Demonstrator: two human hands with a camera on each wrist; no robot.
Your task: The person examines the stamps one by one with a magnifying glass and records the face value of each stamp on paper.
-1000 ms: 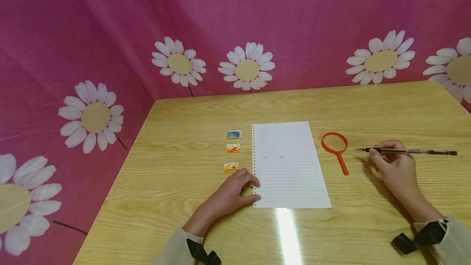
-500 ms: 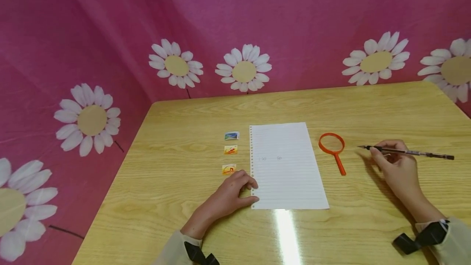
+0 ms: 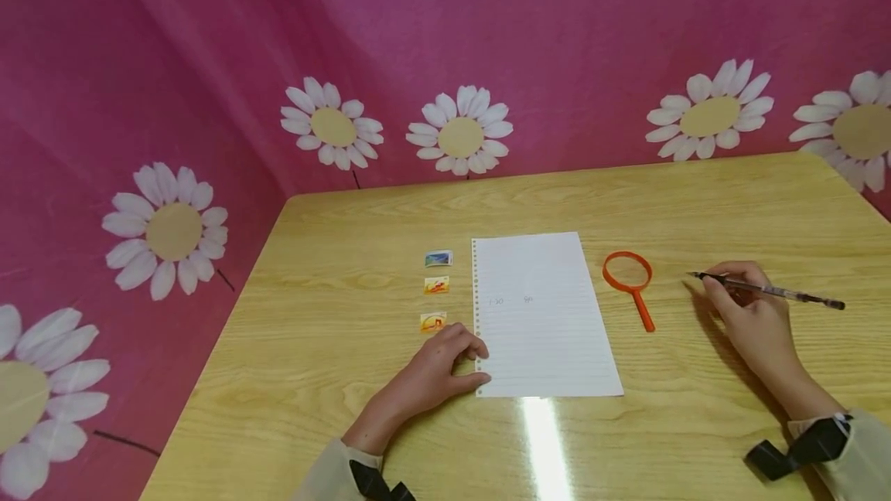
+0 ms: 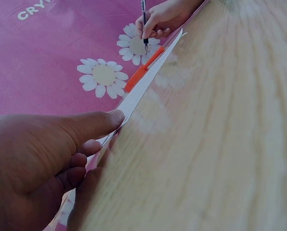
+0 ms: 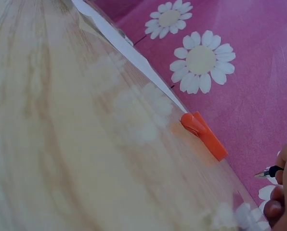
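The pen (image 3: 793, 292) is pointing its nib left — long axis slanting — pinched in the right hand (image 3: 757, 323), right of the magnifying glass (image 3: 636, 294). The left hand (image 3: 442, 362), thumb extended, is touching the paper (image 3: 546, 331); pink flowered cloth (image 3: 557, 29) is backing the wooden table (image 3: 724, 207).

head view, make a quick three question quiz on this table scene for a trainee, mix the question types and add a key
1. Which hand holds the pen?
2. How many small picture cards lie left of the paper: a) two, b) three, c) five?
3. True or false: the magnifying glass lies between the paper and the pen.

Key:
1. The right hand
2. b
3. True
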